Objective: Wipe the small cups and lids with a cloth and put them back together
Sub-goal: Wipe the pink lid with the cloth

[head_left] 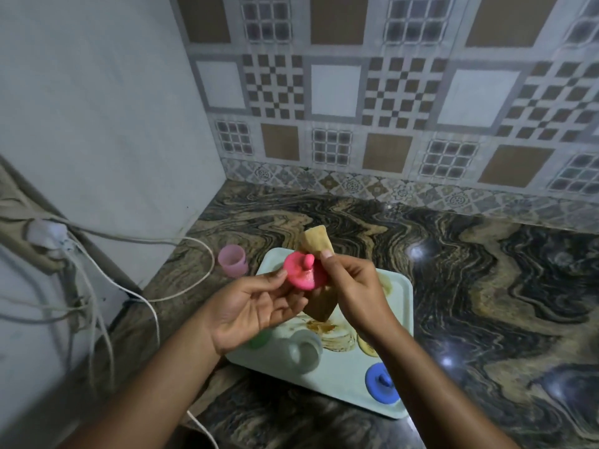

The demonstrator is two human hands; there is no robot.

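Observation:
A pink lid (299, 271) with a knob is held above the pale green tray (400, 299). My left hand (251, 307) supports the lid from the left with its fingertips. My right hand (355, 286) pinches a tan cloth (316, 243) against the lid's right side; the cloth's lower end hangs below the lid. A small pink cup (232, 259) stands on the counter left of the tray. On the tray lie a clear cup (304, 351) on its side, a green piece (259, 339) partly hidden by my left wrist, and a blue lid (382, 382).
The tray bears brownish smears in its middle. White cables (142, 296) and a plug run along the left wall onto the marbled counter (486, 286). A tiled wall backs the counter.

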